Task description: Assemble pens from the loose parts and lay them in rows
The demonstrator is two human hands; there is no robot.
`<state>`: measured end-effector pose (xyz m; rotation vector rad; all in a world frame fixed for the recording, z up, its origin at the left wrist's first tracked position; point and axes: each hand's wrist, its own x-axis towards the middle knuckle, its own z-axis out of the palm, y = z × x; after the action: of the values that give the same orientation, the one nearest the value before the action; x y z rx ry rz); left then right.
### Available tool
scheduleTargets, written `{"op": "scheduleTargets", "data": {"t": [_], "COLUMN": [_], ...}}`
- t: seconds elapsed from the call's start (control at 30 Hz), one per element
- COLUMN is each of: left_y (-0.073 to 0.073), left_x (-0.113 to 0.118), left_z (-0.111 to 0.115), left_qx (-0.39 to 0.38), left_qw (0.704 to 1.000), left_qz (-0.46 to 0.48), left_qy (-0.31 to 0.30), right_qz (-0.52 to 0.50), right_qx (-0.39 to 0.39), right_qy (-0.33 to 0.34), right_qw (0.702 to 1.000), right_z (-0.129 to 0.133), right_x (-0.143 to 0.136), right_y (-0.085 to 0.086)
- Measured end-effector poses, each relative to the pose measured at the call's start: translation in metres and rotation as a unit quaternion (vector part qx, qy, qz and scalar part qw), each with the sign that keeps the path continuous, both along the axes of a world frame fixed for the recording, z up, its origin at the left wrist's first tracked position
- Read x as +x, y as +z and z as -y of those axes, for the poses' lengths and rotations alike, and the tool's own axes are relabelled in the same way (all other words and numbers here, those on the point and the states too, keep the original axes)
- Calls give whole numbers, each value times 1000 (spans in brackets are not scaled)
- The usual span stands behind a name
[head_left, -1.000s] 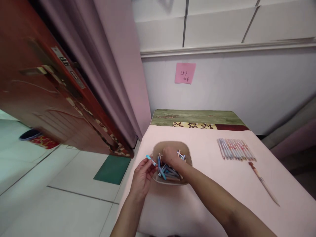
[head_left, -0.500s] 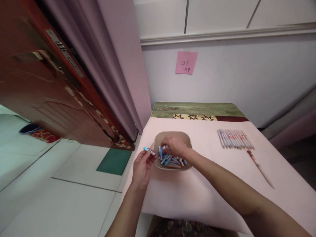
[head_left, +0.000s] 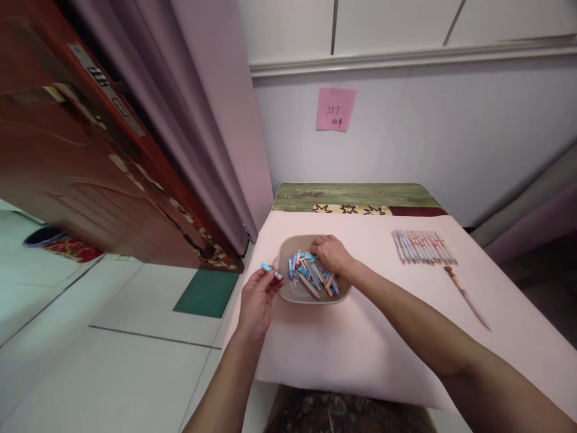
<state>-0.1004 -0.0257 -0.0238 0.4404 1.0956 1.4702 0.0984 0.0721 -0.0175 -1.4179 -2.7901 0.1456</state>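
My left hand [head_left: 258, 296] is closed around a short light-blue and white stick [head_left: 270, 270], like a pen cap or crayon, beside the left rim of a beige plastic bin [head_left: 295, 299]. Inside the bin lies a jumble of small stick-shaped pieces [head_left: 314, 278] in blue, grey, tan and orange. My right hand [head_left: 332, 255] reaches into the bin's far right part, fingers curled down among the pieces. What its fingertips hold, if anything, is hidden.
On the pink-covered table [head_left: 383, 337], a row of slim pens [head_left: 424, 247] lies at the right, with one brown-topped pen [head_left: 467, 298] in front. A pink note [head_left: 336, 109] is on the wall. A red-brown door [head_left: 112, 198] and green mat [head_left: 208, 293] are at the left.
My right hand has moved from the bin's middle toward its far right side, and the pieces lie differently. My left hand keeps the light-blue stick. The view has shifted slightly.
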Motion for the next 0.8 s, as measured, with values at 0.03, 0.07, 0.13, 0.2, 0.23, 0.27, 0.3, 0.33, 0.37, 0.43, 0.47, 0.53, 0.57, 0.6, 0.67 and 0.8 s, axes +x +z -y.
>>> {"op": "scheduleTargets", "data": {"t": [0.03, 0.07, 0.13, 0.2, 0.23, 0.27, 0.3, 0.33, 0.37, 0.43, 0.47, 0.53, 0.57, 0.6, 0.67, 0.8], "left_y": [1, 1, 3, 5, 6, 7, 8, 9, 9, 10, 10, 11, 11, 13, 16, 20], "left_x": [0, 0, 0, 1, 1, 0, 0, -1, -2, -4, -4, -4, -3, -2, 0, 2], "left_z": [0, -1, -2, -3, -3, -3, -2, -1, 0, 3, 4, 6, 7, 7, 6, 5], "left_qx": [0, 0, 1, -1, -3, -5, -5, -4, -1, 2, 1, -3, -3, -2, 1, 3], "left_qw": [1000, 1000, 1000, 1000, 1000, 1000, 1000, 1000, 1000, 1000, 1000, 1000, 1000, 1000, 1000, 1000], "left_qz": [1, 2, 5, 8, 9, 10, 11, 12, 13, 13, 13, 13, 13, 12, 8, -6], "left_qy": [-1, -3, -11, -15, -14, -9, -4, 2, 8, 16, 18, 14, 9, 5, -2, -5], "right_qz": [0, 0, -5, -9, -9, -8, -8, -6, -3, 6, 11, 21, 24, 25, 18, -29], "right_qx": [-1, -4, -17, -42, -57, -72, -84, -94, -102, -119, -128, -148, -159, -167, -178, -177], "right_qy": [-13, -24, -33, -31, -28, -27, -29, -35, -45, -70, -83, -107, -118, -130, -155, -189], "right_qw": [1000, 1000, 999, 999, 998, 997, 996, 995, 994, 990, 988, 983, 980, 977, 972, 965], "right_z": [1, 3, 11, 21, 26, 31, 35, 38, 40, 41, 41, 38, 37, 36, 35, 37], "right_x": [1, 0, -7, -20, -28, -36, -44, -51, -58, -68, -72, -78, -81, -83, -90, -102], "right_y": [2, 3, 5, 4, 3, 1, -2, -5, -8, -12, -14, -14, -14, -13, -10, -7]}}
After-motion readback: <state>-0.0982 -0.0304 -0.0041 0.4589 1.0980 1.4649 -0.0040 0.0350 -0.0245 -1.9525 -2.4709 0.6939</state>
